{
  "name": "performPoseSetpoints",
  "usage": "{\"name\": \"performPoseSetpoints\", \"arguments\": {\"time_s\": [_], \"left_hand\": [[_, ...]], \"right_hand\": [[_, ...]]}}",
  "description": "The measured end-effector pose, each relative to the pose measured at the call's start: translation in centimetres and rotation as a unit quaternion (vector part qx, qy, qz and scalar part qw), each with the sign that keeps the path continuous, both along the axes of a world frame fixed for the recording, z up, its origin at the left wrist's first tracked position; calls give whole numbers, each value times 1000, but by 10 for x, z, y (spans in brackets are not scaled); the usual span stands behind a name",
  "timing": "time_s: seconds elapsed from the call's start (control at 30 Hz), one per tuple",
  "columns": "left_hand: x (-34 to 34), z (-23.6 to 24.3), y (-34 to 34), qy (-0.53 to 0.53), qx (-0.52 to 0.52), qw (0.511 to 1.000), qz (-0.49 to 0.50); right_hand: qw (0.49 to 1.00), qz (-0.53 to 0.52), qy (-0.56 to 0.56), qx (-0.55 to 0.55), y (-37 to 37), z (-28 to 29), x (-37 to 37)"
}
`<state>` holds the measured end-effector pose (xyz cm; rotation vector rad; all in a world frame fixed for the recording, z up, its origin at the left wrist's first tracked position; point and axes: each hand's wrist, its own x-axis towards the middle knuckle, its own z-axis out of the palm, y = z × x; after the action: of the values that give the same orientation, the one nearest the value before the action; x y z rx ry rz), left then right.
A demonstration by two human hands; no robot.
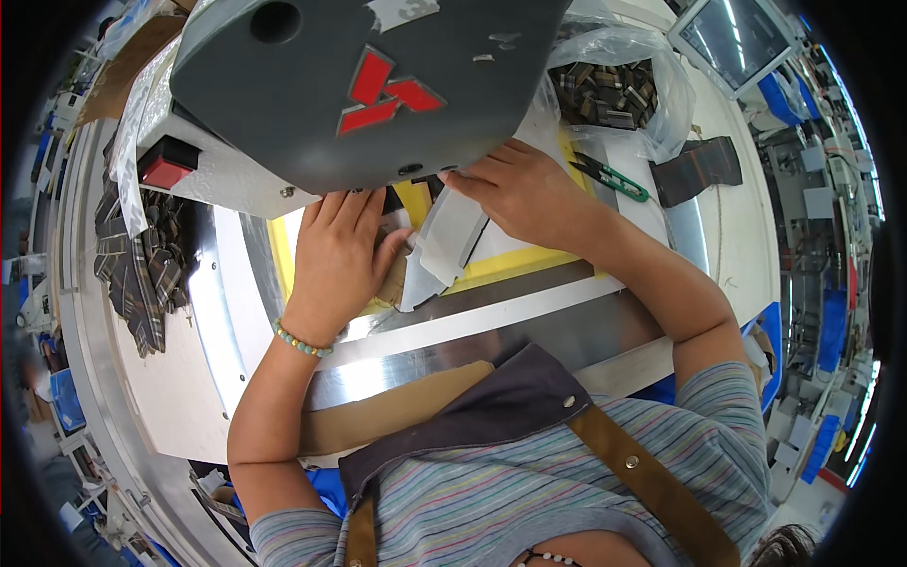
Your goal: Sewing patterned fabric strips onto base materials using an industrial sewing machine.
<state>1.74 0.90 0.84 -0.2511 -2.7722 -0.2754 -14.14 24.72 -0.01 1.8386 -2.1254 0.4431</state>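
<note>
Both bare hands are at the near side of a dark grey machine head (283,104) with a red emblem, which overhangs the middle of the surface (179,397). The left hand (340,241) lies palm down, its fingers stretched out side by side toward the far side and its thumb spread apart to the right; the fingertips reach the lower edge of the machine head. A small tan piece (392,283) shows just beside its palm, below the thumb.

The right hand (534,194) comes in from the right, fingers bent, thumb and forefinger close to the machine head's edge. Whether they pinch anything cannot be told, as the tips are partly hidden. Between the hands lies a grey-white flat piece (453,236), slanting from the right hand's fingertips down to the left, over a yellow border (520,260).

To the right of the right hand rest green-handled snips (624,184), with a dark fabric strip (699,170) farther right. Beyond these, a clear plastic bag (671,99) holds many small plaid pieces (605,90), and a screen (732,42) stands at the far right. On the left lies a heap of plaid fabric (142,269), near a red button (168,168).
</note>
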Motion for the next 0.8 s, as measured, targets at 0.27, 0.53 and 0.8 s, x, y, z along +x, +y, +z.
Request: {"name": "performPoseSetpoints", "arguments": {"time_s": [0.27, 0.53, 0.8], "left_hand": [[0, 1, 0, 6, 9, 1000, -10], [1, -1, -1, 11, 19, 1000, -13], [1, 0, -2, 7, 19, 1000, -14]], "right_hand": [[1000, -3, 2, 13, 1, 2, 1], [1000, -4, 0, 19, 2, 2, 5], [1000, 3, 3, 21, 2, 4, 5]]}}
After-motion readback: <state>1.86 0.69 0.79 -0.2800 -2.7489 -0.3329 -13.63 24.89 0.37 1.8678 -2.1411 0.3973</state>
